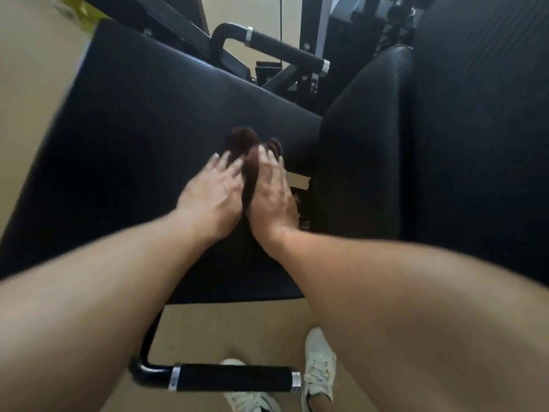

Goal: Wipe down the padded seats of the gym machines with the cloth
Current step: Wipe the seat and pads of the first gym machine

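A tan floor (225, 331) lies under black machine frames; 2 foam-gripped handlebars (234, 377) (285, 50) show, near and far, slightly blurred.

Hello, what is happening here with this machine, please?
A person is wiping a gym machine. Both hands, left hand and right hand, press a dark brown cloth flat on the black padded seat, close to the gap before the back pad. The person stands at the seat's near edge, in white shoes, behind a side handle.
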`<action>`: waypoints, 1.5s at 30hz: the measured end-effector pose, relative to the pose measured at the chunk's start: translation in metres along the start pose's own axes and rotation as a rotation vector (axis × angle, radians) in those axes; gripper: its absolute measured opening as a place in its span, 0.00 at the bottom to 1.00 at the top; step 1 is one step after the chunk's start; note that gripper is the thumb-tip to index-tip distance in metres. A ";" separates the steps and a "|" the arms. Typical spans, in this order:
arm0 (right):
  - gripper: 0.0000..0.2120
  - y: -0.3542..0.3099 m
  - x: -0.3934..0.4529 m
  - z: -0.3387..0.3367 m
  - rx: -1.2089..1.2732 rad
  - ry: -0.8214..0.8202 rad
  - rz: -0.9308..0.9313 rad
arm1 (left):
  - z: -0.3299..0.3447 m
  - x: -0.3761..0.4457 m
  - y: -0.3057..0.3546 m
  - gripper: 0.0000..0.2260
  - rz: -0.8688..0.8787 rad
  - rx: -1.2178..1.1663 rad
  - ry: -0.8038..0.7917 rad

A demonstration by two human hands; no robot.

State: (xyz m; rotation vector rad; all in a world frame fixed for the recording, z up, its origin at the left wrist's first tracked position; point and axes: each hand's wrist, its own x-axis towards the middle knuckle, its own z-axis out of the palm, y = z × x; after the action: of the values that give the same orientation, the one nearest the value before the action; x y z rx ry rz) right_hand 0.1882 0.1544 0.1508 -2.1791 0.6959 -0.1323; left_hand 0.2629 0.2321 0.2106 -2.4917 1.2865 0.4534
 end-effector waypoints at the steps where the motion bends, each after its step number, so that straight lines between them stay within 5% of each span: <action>1: 0.33 0.006 -0.022 0.003 -0.016 -0.012 0.032 | 0.007 -0.016 0.012 0.26 0.008 -0.013 -0.014; 9: 0.40 0.028 -0.110 0.004 -0.059 -0.179 0.230 | 0.057 -0.081 0.072 0.30 -0.010 -0.105 -0.056; 14: 0.38 0.031 -0.160 0.007 -0.032 -0.118 0.321 | 0.074 -0.116 0.093 0.27 0.041 -0.211 -0.020; 17: 0.32 0.014 -0.206 -0.007 0.260 -0.182 0.473 | 0.082 -0.161 0.098 0.28 0.076 -0.434 -0.096; 21: 0.27 -0.027 -0.263 -0.040 0.466 -0.303 0.521 | 0.077 -0.242 0.095 0.21 -0.237 -0.934 -0.202; 25: 0.31 -0.091 -0.292 -0.070 0.655 -0.219 0.545 | 0.050 -0.305 0.094 0.15 -0.638 -1.585 -0.049; 29: 0.26 -0.159 -0.325 -0.095 0.832 -0.313 0.588 | 0.009 -0.356 0.089 0.13 -0.932 -1.964 0.118; 33: 0.20 -0.208 -0.355 -0.102 0.822 -0.416 0.599 | -0.013 -0.418 0.073 0.22 -0.794 -2.345 -0.001; 37: 0.10 -0.238 -0.366 -0.104 0.847 -0.455 0.574 | -0.018 -0.457 0.045 0.20 -0.769 -2.399 0.135; 42: 0.29 -0.246 -0.358 -0.091 0.481 -0.428 0.407 | -0.027 -0.475 -0.002 0.18 -0.887 -2.333 0.356; 45: 0.40 -0.249 -0.352 -0.076 0.261 -0.601 0.475 | -0.022 -0.472 -0.026 0.16 -0.970 -2.313 0.405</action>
State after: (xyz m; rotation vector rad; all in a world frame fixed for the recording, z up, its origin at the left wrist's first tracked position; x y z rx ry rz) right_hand -0.0241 0.4126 0.4335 -1.6243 0.7642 0.6187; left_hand 0.0281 0.5819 0.4266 -3.9339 -2.0423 1.7089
